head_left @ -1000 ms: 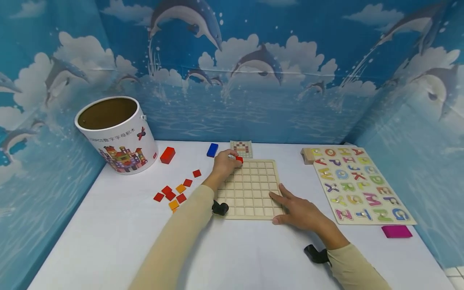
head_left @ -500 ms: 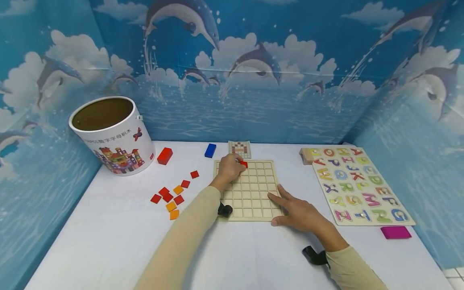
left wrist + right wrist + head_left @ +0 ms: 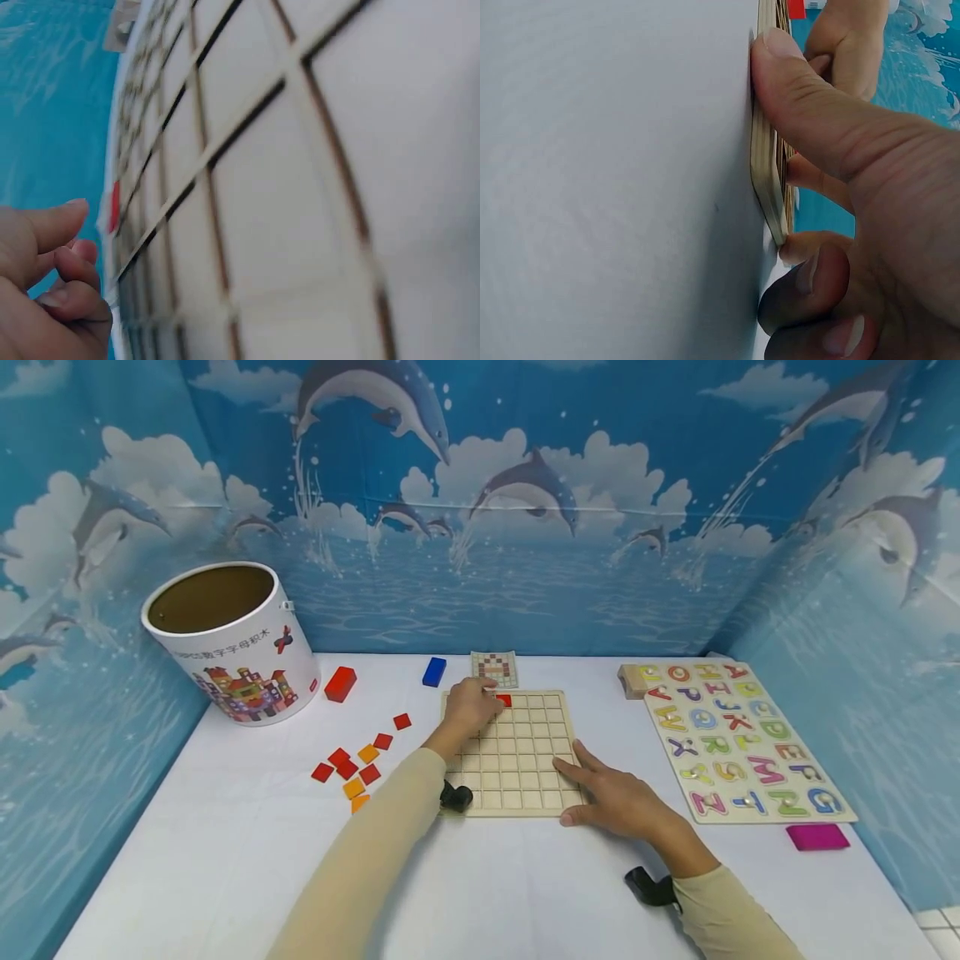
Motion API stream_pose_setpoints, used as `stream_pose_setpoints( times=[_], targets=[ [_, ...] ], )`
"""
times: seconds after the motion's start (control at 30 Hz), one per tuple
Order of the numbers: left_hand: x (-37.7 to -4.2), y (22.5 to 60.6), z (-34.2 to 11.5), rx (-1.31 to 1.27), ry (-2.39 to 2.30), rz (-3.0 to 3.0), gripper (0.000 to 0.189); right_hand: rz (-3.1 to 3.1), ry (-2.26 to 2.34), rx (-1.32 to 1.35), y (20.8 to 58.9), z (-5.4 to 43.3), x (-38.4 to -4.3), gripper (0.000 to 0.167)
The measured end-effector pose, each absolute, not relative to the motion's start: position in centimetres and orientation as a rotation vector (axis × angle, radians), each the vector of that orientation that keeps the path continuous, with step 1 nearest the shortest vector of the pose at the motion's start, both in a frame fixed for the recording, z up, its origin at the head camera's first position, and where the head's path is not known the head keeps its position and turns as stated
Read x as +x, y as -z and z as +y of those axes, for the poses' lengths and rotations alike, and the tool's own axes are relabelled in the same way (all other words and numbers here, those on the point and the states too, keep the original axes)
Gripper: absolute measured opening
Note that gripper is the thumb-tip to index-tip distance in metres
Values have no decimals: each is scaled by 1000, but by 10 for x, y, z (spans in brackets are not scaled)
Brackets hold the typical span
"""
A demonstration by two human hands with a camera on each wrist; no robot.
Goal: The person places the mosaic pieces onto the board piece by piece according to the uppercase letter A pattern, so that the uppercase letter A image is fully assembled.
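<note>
A pale wooden grid board [image 3: 517, 760] lies on the white table. One red square tile [image 3: 505, 701] sits flat in its far row, also visible as a thin red edge [image 3: 115, 206] in the left wrist view. My left hand [image 3: 471, 708] hovers over the far left of the board, fingers loosely bent beside this tile. A small gap shows between those fingertips [image 3: 75, 214] and the tile. My right hand [image 3: 618, 797] rests at the board's near right corner. Its thumb [image 3: 780, 64] presses the near edge while extended fingers touch the right side.
Loose red tiles [image 3: 339, 756] and orange tiles [image 3: 353, 788] lie left of the board. Behind it are a pattern card [image 3: 504, 668], a blue block [image 3: 434, 672] and a red block [image 3: 341, 684]. A white bucket [image 3: 262, 668] stands far left, a letter puzzle [image 3: 750, 743] right.
The left hand has brought the red tile right onto the board's far row and let go of it, drawing back slightly left. The right hand has stayed in place.
</note>
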State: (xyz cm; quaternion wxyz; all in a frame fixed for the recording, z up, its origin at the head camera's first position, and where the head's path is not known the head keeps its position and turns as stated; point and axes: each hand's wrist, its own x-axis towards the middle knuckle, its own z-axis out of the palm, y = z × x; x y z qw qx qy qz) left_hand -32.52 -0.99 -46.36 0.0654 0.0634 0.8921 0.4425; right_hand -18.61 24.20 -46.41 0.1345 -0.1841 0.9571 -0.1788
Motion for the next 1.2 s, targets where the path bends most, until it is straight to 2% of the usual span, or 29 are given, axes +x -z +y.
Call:
stream_pose_setpoints(
  times=[0.13, 0.27, 0.4, 0.53, 0.93, 1.2],
  targets=[
    [-322, 455, -44, 98, -1566, 2557, 39, 2767, 516, -522, 463, 242, -187, 90],
    [-320, 453, -95, -140, -1743, 2456, 37, 2767, 517, -515, 463, 242, -186, 90],
    [-312, 452, -144, -314, -1640, 2478, 39, 2761, 525, -509, 463, 241, -184, 90],
    [-305, 455, -170, -332, -1520, 2454, 41, 2754, 529, -516, 463, 241, -184, 90],
    [-298, 461, -170, -253, -1331, 2512, 45, 2754, 552, -541, 465, 242, -189, 91],
    [-299, 457, -160, -220, -1180, 2607, 35, 2755, 559, -522, 465, 243, -188, 91]
  ],
)
